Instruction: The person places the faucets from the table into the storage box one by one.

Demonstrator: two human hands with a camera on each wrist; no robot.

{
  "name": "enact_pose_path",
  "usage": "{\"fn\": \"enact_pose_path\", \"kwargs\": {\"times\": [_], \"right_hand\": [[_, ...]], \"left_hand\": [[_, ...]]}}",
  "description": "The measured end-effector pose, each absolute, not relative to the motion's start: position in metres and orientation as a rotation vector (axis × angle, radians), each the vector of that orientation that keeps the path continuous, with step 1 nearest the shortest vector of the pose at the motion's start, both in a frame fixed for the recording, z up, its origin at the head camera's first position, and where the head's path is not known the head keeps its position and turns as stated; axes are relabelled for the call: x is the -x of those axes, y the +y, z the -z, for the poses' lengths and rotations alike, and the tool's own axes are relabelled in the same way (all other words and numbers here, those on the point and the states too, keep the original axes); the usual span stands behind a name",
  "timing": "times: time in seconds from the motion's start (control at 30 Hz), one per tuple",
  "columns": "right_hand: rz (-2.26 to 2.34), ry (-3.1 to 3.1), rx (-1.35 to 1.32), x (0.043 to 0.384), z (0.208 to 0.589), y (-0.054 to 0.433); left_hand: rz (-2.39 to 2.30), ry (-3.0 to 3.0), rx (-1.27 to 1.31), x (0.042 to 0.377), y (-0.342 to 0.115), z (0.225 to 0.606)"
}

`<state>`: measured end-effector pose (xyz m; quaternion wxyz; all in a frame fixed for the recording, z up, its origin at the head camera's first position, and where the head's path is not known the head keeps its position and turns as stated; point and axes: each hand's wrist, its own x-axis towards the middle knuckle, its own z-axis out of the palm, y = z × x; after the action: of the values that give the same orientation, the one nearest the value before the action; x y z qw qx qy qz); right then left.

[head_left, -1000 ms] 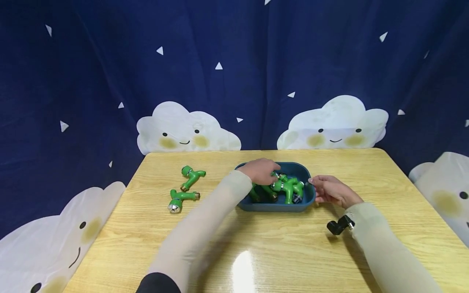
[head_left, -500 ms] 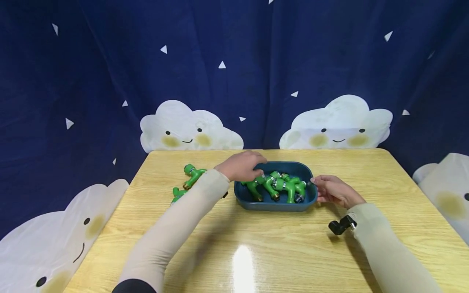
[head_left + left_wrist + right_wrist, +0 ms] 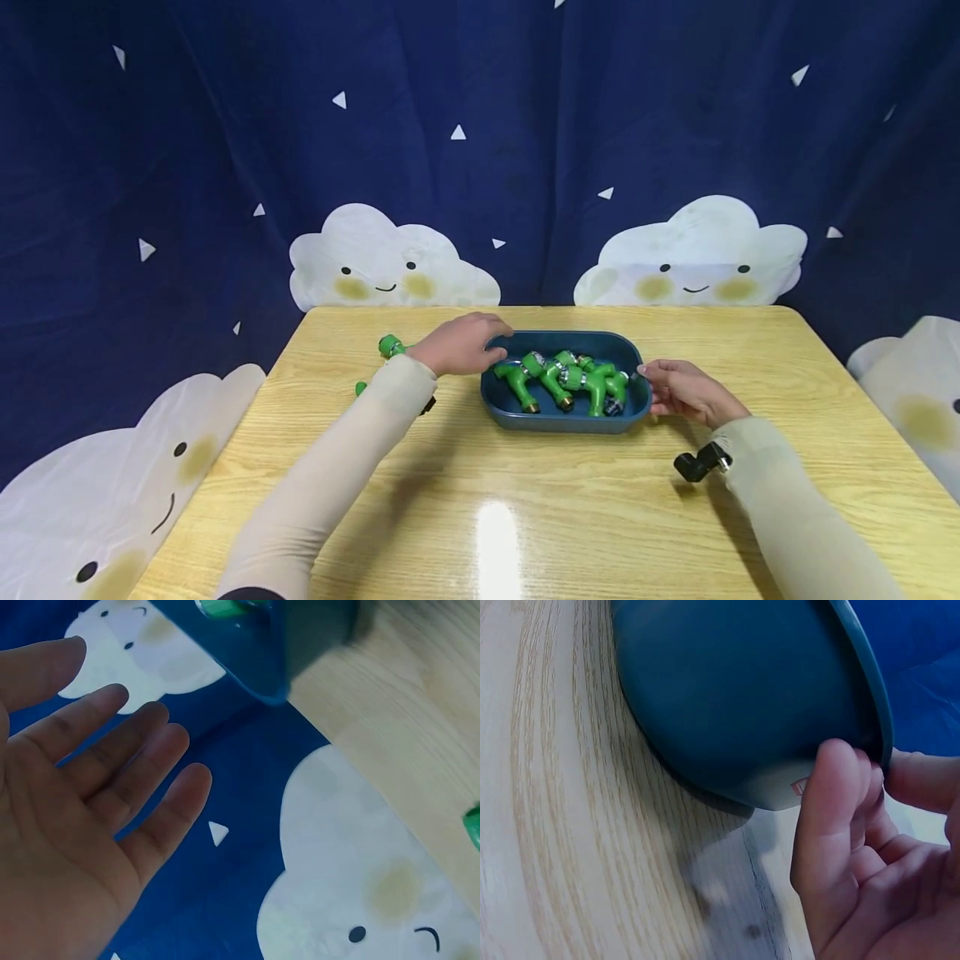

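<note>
A dark blue plastic bin (image 3: 558, 423) stands on the table, with several green taps (image 3: 588, 385) lying in it. My right hand (image 3: 690, 393) pinches the bin's right end; in the right wrist view the thumb is at the rim and the fingers lie against the outer wall (image 3: 742, 690). Beside the bin's left end is my left hand (image 3: 461, 343), its fingertips close to the rim. The left wrist view shows that palm (image 3: 67, 817) with nothing in it and the fingers spread, slightly bent. Left of the bin, my left forearm partly hides a green tap (image 3: 390, 346) and another green piece (image 3: 361, 387).
The light wooden table (image 3: 570, 517) reaches back to a dark blue curtain (image 3: 525, 150) with white clouds. A black wrist-camera mount (image 3: 701, 462) sticks out from my right sleeve.
My left hand has moved out of the bin to the left, uncovering the taps inside, and its forearm now covers much of the two taps on the table. My right hand stays at the bin.
</note>
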<state>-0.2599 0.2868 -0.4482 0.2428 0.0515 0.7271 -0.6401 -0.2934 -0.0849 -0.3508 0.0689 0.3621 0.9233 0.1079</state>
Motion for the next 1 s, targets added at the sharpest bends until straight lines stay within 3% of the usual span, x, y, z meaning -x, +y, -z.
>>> {"fn": "enact_pose_path", "kwargs": {"times": [0.37,1.0], "right_hand": [[1.734,2.002,-0.126,0.259,0.448,0.288],[1.715,2.013,-0.164,0.260,0.448,0.288]], "left_hand": [[-0.345,2.846,-1.071,0.290,-0.120,0.367],[-0.503,2.880,-0.794,0.290,-0.187,0.398]]}}
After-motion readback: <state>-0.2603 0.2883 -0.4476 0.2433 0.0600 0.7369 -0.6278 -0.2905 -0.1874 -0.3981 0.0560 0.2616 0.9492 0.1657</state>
